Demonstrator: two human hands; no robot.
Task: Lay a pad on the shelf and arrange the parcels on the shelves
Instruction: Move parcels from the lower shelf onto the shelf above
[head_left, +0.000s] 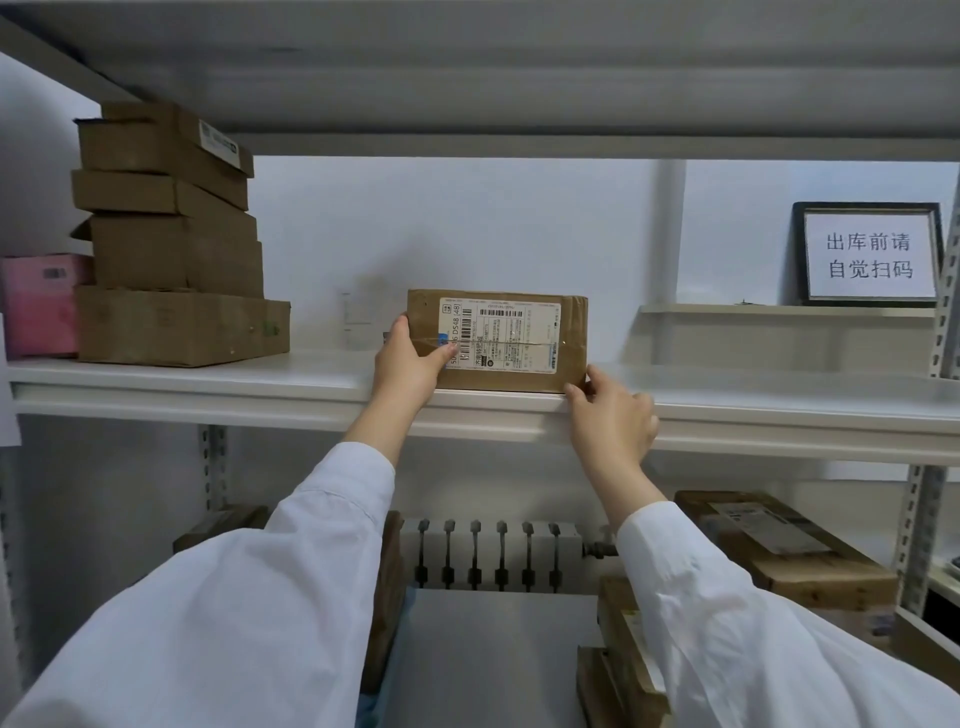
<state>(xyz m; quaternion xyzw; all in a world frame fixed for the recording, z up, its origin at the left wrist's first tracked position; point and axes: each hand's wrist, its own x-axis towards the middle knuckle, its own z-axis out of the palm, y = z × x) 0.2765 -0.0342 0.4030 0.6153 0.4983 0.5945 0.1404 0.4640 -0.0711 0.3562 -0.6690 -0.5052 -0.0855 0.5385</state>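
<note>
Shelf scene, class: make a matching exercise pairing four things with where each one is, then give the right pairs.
1. Brown cardboard parcel with white label
2. Pink box
3. Framed white sign
4. White ribbed radiator

A. Behind the lower shelf
B. Far left, beside the stacked brown boxes
C. Between both hands, left hand, right hand
D. Right, on a back ledge

Pairs: 1-C, 2-B, 3-D, 4-A

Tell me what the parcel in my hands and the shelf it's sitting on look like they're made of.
The parcel looks like plain brown corrugated cardboard with a matte finish, a white printed paper label on its face and a strip of clear tape that glints across it. The shelf looks like white-painted metal or laminated board with a smooth, slightly glossy surface; its perforated grey uprights suggest steel, but I can't be certain.
</note>
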